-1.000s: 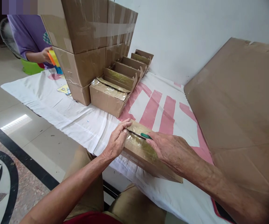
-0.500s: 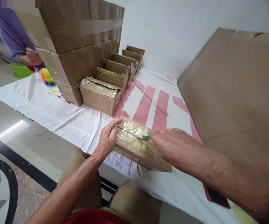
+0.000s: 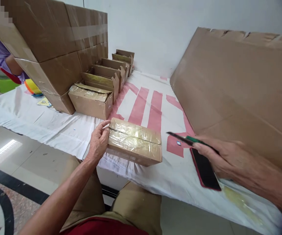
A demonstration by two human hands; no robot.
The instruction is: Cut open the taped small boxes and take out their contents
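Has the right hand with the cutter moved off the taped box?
Yes. The right hand and green-handled cutter moved rightward off the taped box, now above the phone.

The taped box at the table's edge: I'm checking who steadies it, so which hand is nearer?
Left. The left hand touches the taped box at its left end, fingers at the top edge. The right hand holds a green-handled knife off to the box's right, apart from it.
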